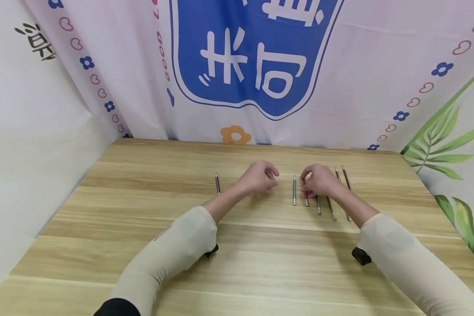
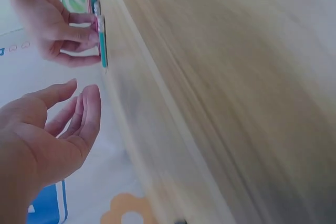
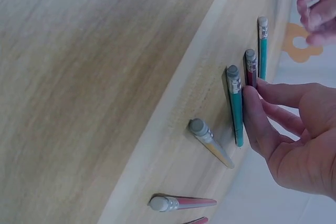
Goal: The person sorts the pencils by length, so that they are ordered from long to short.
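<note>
My right hand (image 1: 319, 180) pinches a red pencil (image 3: 252, 66) between thumb and fingertips, its eraser end toward me and its far part hidden by the fingers. On one side lies a teal pencil (image 1: 294, 191); on the other, a second teal pencil (image 3: 235, 103) lies right by the fingers. Left of these, my left hand (image 1: 260, 176) hovers over the table with fingers loosely bent. Nothing shows between them in the left wrist view, where the left hand (image 2: 58, 135) faces the row's end.
Beyond the second teal pencil lie a yellowish pencil (image 3: 212, 144) and reddish pencils (image 3: 191, 202), partly under my right forearm in the head view. A dark pencil (image 1: 217, 183) lies left of my left forearm. A printed curtain (image 1: 142, 109) hangs behind the wooden table (image 1: 260, 272).
</note>
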`<state>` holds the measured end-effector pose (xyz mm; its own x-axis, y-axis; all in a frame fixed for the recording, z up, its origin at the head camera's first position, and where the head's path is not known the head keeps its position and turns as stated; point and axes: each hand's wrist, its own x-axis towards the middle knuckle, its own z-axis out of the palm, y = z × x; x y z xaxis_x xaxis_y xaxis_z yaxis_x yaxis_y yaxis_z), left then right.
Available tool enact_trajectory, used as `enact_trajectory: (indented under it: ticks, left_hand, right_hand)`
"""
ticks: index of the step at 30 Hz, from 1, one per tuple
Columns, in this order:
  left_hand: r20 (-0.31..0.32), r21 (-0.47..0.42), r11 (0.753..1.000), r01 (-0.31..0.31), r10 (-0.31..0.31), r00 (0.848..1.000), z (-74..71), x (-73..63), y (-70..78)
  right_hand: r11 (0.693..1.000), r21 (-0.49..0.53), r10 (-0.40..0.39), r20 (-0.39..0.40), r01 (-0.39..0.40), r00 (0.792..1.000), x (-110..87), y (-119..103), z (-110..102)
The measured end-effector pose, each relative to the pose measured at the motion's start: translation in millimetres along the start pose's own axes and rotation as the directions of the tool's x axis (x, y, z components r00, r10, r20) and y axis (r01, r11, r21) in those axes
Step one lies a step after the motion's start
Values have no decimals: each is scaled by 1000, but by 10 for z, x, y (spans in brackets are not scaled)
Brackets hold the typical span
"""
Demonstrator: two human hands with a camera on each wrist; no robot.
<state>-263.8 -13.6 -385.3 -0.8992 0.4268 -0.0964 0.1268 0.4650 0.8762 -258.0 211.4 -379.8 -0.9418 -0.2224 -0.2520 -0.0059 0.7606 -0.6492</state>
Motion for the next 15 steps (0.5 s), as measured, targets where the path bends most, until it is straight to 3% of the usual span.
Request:
enact_trajectory:
  ticks: [7,15]
  left_hand:
    - [-40,128,991,-25,30,999,-250,-159,-137]
    - [-97,49,999,10,-5,995,-498,-283,-332]
  right_hand:
    - [1000,10,-8,-2,8,1000,-12,-9,-20]
    - [1000,2,-31,-9,31,999,-27,-50,-54]
